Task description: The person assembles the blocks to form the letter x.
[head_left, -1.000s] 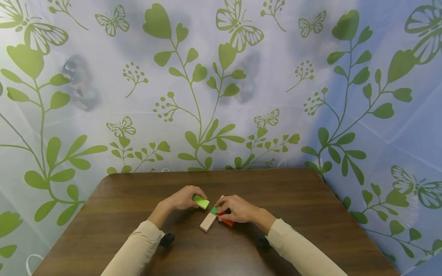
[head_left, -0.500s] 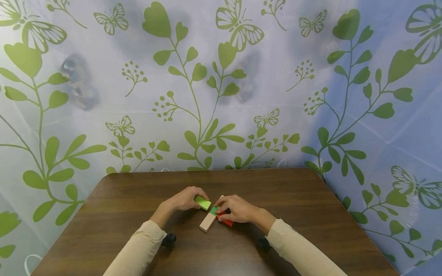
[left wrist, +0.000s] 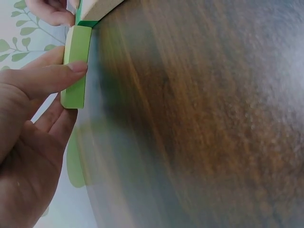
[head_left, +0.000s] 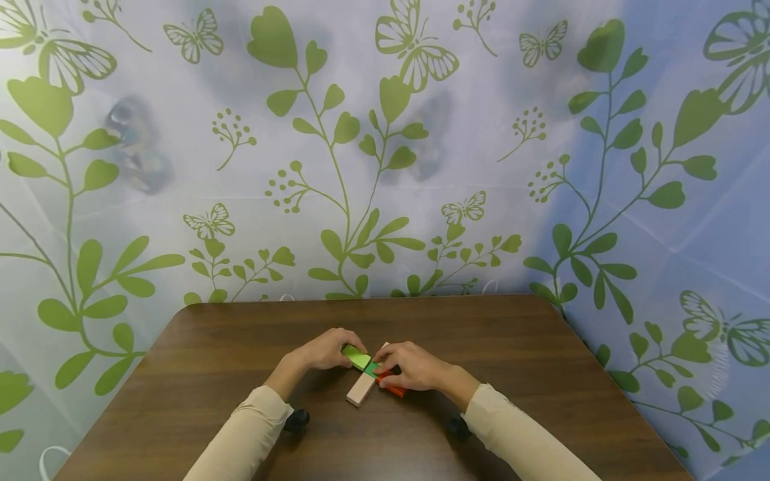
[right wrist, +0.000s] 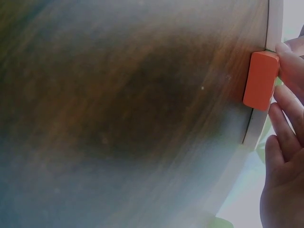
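My left hand [head_left: 325,349] pinches a lime green wooden block [head_left: 357,357] between thumb and fingers. In the left wrist view, the thumb lies on the side of this block [left wrist: 73,97]. Its end is at the green centre block [head_left: 371,369]; whether they touch is hard to tell. A pale wooden block [head_left: 361,389] runs from the centre toward me, and another pale block [head_left: 386,345] points away, partly behind my right hand [head_left: 416,366]. That hand holds a red block [head_left: 394,387] at the centre's right; its fingers partly cover it and the centre.
The blocks lie in a cross shape on a brown wooden table [head_left: 289,327]. Dark round wrist devices [head_left: 297,421] sit under both forearms. A patterned curtain [head_left: 337,147] hangs behind the table.
My left hand has moved slightly right and toward me with the lime green block, bringing its end up to the green centre. The right hand has stayed almost in place.
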Motion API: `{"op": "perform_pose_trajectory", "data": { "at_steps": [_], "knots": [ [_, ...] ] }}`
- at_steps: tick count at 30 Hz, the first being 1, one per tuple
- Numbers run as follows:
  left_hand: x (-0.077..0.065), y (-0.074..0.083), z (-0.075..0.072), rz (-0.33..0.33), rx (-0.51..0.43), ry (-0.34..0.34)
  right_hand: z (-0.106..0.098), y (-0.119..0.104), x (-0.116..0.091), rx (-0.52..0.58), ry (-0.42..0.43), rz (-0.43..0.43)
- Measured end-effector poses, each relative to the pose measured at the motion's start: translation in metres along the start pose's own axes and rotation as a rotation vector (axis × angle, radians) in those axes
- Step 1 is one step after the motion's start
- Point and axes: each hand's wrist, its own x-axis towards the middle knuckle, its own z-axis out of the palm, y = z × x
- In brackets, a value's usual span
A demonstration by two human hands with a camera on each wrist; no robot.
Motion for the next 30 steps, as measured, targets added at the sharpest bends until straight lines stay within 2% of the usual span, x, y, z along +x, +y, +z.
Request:
{"op": "perform_pose_trajectory", "data": {
  "at_steps": [15, 30],
  "knots": [
    [0.0002, 0.0006, 0.0003, -0.004, 0.002, -0.047, 0.0000, -0.0001, -0.0003, -0.004, 0.003, 0.006],
    [0.0034, -0.0022, 0.0057, -0.038, 0.003, -0.038, -0.0021, -0.0033, -0.0006, -0.005, 0.009, -0.005]
  ]
}}
